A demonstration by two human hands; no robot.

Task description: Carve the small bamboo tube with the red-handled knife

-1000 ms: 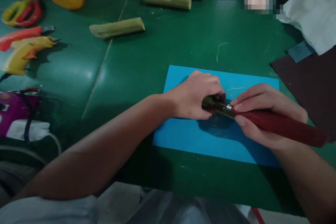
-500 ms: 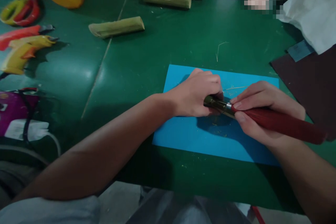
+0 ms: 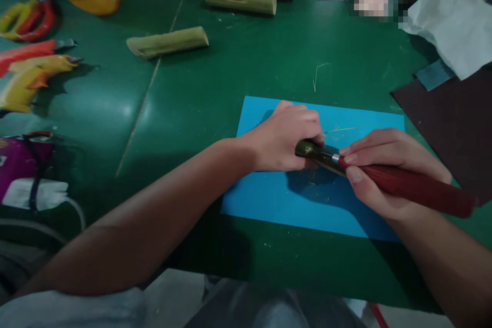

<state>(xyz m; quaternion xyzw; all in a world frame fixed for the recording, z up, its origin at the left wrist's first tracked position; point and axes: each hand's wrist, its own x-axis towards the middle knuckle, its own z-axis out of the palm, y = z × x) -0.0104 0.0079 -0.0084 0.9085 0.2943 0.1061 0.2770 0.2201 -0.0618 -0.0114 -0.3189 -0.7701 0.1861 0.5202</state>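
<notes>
My left hand (image 3: 288, 136) is closed around a dark green bamboo piece (image 3: 305, 148), pressing it over a blue sheet (image 3: 257, 197). My right hand (image 3: 392, 148) grips a carving tool (image 3: 418, 189) by its thick red wooden handle, fingers near the silver ferrule. Its short metal shaft points left and lies against the bamboo piece; the cutting tip is too small to make out. Fine shavings and a thin sliver (image 3: 344, 129) lie on the sheet around my hands. Most of the bamboo piece is hidden by my left fingers.
A cut bamboo tube (image 3: 169, 42) lies beyond the sheet, with several slotted tubes (image 3: 249, 1) at the back. On the left are scissors (image 3: 36, 18), glue guns (image 3: 28, 82) and a purple box (image 3: 26, 164) with a cable. White paper (image 3: 455, 25) and dark sandpaper (image 3: 442, 123) sit right.
My right hand and the carving tool have shifted slightly down, with the handle tilting a little. My left hand keeps its hold on the bamboo piece. The whole view has drifted slightly.
</notes>
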